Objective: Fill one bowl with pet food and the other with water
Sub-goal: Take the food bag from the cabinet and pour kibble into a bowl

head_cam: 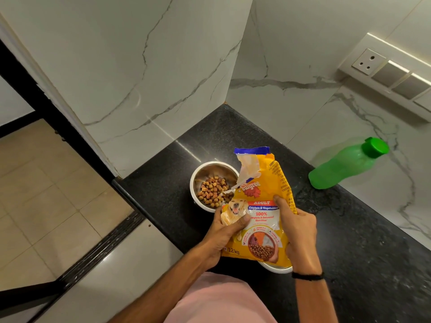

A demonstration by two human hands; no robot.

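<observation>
Both hands' grip closed on food bag [261, 213]: left hand [227, 231], right hand [300, 236]; kibble in bowl [198, 180].

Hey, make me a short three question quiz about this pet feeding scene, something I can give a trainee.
1. True or false: the bowl beside the torn bag already holds kibble.
2. What colour is the capped bottle on the counter?
A red
B green
C blue
3. Which hand grips the bag's right edge?

Key:
1. True
2. B
3. The right hand; the left hand holds its left side.
</observation>
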